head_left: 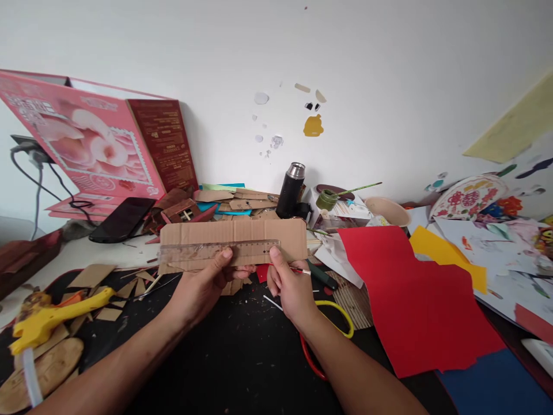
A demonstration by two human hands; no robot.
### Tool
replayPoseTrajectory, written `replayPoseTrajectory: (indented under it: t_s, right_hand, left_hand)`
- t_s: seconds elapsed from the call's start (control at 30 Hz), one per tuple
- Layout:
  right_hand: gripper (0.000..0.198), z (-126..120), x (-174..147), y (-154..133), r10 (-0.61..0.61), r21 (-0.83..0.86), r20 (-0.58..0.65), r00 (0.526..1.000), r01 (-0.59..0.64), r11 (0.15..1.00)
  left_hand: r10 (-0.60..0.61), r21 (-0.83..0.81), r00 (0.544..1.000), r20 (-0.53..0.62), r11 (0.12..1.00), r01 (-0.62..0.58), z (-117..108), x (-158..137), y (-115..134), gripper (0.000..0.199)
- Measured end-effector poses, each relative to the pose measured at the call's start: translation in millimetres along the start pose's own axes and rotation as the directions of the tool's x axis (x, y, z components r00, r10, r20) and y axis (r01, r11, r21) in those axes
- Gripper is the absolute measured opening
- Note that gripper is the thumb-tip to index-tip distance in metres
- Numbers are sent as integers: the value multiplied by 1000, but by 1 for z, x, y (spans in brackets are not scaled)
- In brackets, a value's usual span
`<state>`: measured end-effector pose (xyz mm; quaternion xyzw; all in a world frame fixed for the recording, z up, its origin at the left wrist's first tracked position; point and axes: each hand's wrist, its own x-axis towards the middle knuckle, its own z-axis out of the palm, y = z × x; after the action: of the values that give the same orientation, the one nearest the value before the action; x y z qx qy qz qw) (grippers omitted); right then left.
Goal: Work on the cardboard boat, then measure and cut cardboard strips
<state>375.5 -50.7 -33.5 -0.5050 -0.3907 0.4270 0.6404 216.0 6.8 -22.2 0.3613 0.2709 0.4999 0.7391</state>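
A strip of brown corrugated cardboard (233, 230) is held up above the black work surface. Across it lies a clear plastic ruler (250, 249), roughly along the strip's lower half. My left hand (201, 285) grips both near the middle, thumb on top and fingers behind. Closed at the right part of the strip, my right hand (294, 291) presses its thumb on the ruler's end. A thin red pencil-like stick (302, 271) sticks out of that same hand. Under my right forearm, scissors with yellow and red handles (348, 317) lie on the mat, partly hidden.
At left are a yellow glue gun (56, 317), cardboard scraps (93, 275), a phone (123, 220) and a pink box (99, 144). A black flask (289, 193) stands behind the strip. Red paper (415, 300) and blue paper (492, 383) lie at right.
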Motion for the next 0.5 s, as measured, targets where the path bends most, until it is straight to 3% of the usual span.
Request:
replayPoseTrajectory:
  t_s: [0.5]
  right_hand:
    - [76,-6,1,5,18,41,-55,998,-16,999]
  left_hand:
    - [-37,-20,997,66,999,39,5,-1,-2,49]
